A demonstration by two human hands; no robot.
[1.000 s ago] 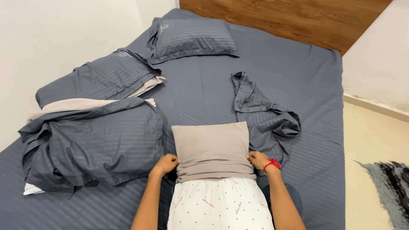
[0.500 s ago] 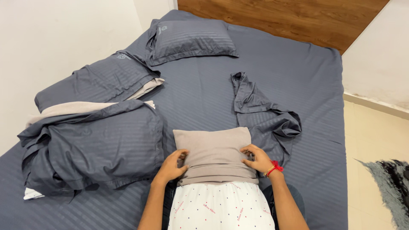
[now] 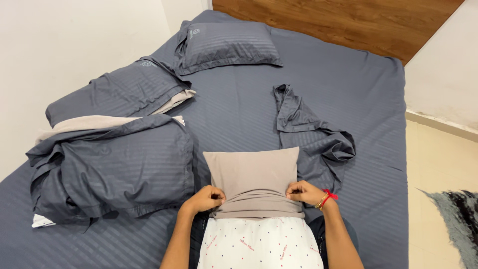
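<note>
Hands grip a beige pillowcase (image 3: 251, 182) at the near edge of the bed: the left hand (image 3: 205, 199) and the right hand (image 3: 302, 192) each have their fingers curled shut on its bunched hem, one at either side, drawn partway over a white dotted pillow (image 3: 261, 244). Just right of it lies a crumpled dark grey pillowcase (image 3: 311, 134). A heaped grey duvet (image 3: 114, 167) crowds the left side, with two grey striped pillows (image 3: 226, 45) beyond, on the grey sheet (image 3: 368, 99).
</note>
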